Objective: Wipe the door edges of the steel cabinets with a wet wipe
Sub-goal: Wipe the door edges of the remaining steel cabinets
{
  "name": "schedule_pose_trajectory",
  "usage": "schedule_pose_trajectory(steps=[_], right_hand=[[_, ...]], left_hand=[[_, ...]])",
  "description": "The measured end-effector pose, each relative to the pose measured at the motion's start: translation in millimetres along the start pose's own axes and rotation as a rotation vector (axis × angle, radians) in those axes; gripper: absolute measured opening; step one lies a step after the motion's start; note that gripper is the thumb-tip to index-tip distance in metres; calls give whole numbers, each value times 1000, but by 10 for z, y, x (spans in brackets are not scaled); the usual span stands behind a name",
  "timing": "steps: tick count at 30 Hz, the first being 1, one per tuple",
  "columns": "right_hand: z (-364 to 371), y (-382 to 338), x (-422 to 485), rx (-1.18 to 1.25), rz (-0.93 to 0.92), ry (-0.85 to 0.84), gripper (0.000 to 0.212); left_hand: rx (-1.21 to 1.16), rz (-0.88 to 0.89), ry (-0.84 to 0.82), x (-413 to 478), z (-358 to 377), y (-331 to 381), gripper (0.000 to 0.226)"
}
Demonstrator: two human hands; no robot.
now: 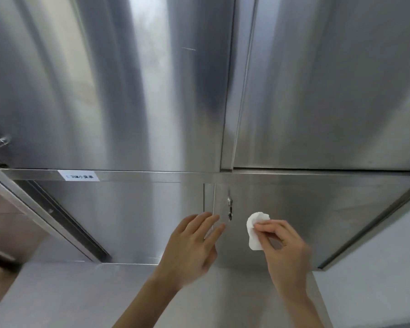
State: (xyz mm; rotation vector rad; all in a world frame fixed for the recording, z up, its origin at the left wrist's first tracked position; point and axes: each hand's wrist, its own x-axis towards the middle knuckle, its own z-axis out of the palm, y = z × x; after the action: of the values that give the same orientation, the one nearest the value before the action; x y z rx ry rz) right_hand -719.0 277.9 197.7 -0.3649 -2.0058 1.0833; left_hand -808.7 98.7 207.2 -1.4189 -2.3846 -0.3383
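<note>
White wet wipe (pixel 255 229), brushed silver steel cabinets (pixel 128 91), white label (pixel 78 175)

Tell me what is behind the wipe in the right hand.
Behind the wipe, pinched by the right hand, is the lower cabinet door, right of its latch. The steel directly behind the wipe is covered.

Brushed steel cabinets (pixel 128 91) fill the view from 9 through 12 to 3 o'clock, with soft bands of light (pixel 147 67) running down their fronts. A white label (pixel 79 175) sits on the cross rail (pixel 152 175) toward 9 o'clock. Pale grey floor (pixel 57 299) spreads at 7 o'clock, and a brown surface (pixel 7 223) shows at 8 o'clock.
</note>
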Motion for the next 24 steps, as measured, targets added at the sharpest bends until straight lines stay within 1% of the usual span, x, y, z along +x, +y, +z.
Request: schedule_pose_trajectory(steps=[4,9,13,15,18,19,24], right_hand=[[251,-6,164,-31,-44,-33,25],[552,-50,342,-16,-72,-104,25],[910,-132,429,15,-113,-130,30],[1107,-227,377,38,-116,-160,28],[1430,-421,226,31,-169,-178,12],[1554,-481,170,37,-177,-170,11],[2245,-870,-273,64,-118,-113,18]], left_hand=[[26,-35,51,-18,21,-233,39],[85,-81,58,-17,-23,-556,39],[122,-139,73,-173,-128,-845,37],[131,-152,71,-332,-189,-995,37],[124,-188,49,-601,-268,-1267,40],[122,-202,37,-700,-294,-1363,42],[109,-179,33,-1296,-514,-1871,38]])
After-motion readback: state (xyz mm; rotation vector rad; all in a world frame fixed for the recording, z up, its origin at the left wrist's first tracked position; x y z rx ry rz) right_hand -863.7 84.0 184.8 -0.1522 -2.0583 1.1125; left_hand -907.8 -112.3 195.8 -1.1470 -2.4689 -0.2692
